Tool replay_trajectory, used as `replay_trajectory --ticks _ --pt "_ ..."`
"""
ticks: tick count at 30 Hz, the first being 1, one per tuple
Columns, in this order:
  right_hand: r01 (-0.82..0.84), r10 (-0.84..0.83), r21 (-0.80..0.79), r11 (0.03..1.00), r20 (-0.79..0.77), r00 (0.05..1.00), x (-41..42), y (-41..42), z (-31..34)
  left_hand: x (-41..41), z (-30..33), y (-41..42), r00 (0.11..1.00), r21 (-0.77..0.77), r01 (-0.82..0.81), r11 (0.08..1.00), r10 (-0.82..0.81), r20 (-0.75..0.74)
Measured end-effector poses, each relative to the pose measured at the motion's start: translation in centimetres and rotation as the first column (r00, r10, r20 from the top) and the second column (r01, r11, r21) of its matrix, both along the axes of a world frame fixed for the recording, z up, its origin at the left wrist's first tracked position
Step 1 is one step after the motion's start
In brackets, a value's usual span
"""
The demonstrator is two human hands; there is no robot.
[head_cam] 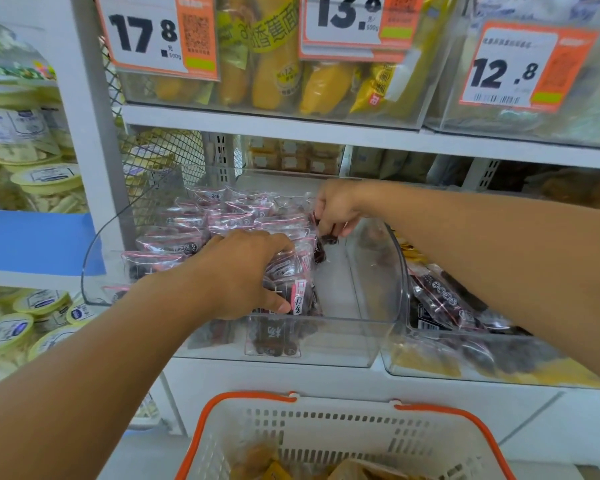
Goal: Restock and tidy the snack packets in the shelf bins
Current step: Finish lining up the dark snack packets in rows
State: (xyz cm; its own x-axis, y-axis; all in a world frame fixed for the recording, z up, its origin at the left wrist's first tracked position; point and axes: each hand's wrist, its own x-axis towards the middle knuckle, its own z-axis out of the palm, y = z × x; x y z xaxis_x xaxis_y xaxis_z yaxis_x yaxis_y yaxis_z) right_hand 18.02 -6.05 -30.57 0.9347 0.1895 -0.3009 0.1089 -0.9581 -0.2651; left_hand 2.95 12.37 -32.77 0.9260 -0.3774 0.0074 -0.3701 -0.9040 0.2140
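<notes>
A clear plastic shelf bin (371,303) holds several small clear packets with pink edges and dark snacks (201,220), stacked on its left side. My left hand (243,271) lies on the front of this stack, fingers closed around several packets. Farther back, my right hand (336,211) pinches one dark snack packet (328,239) just right of the stack. The bin's right part shows its bare floor.
A second clear bin (465,355) at the right holds dark and yellow packets. Bins with price tags 17.8, 13.8 and 12.8 sit on the shelf above (291,123). A white basket with orange rim (343,434) stands below. Tubs with pale green lids (45,181) fill the left shelves.
</notes>
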Motion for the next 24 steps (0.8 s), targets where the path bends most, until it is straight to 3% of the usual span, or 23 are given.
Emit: replay_trajectory --ticks 3,5,10,12,15,17,24 --pt "0.040 -0.035 0.248 0.968 -0.027 0.999 -0.2 0.3 -0.3 -0.1 -0.1 0.0 1.000 -0.018 -0.010 1.000 0.009 -0.015" --pt "0.003 -0.006 0.252 0.968 0.011 1.000 -0.2 0.7 -0.4 -0.1 -0.1 0.0 1.000 -0.039 -0.017 0.999 0.016 -0.019" --pt "-0.025 0.021 0.051 0.998 0.081 0.997 -0.7 0.0 1.3 0.0 -0.2 -0.2 1.000 -0.023 -0.012 1.000 0.012 -0.001" --pt "-0.051 0.089 -0.171 0.984 0.224 0.970 -1.2 -0.7 1.9 -0.1 -0.2 -0.2 1.000 -0.004 -0.003 1.000 0.003 0.015" --pt "-0.025 0.282 -0.458 0.889 0.505 0.816 -1.6 -1.3 1.5 -0.2 -0.1 -0.5 0.998 0.012 0.017 1.000 -0.017 0.062" --pt "-0.024 0.316 -0.483 0.875 0.534 0.784 -1.2 -1.9 0.8 -0.3 0.0 -0.8 0.996 0.020 0.031 0.999 -0.033 0.085" --pt "-0.124 0.328 -0.478 0.870 0.371 0.869 -0.8 -1.4 0.4 -0.4 0.1 -0.8 0.998 -0.005 0.051 0.999 -0.051 0.033"
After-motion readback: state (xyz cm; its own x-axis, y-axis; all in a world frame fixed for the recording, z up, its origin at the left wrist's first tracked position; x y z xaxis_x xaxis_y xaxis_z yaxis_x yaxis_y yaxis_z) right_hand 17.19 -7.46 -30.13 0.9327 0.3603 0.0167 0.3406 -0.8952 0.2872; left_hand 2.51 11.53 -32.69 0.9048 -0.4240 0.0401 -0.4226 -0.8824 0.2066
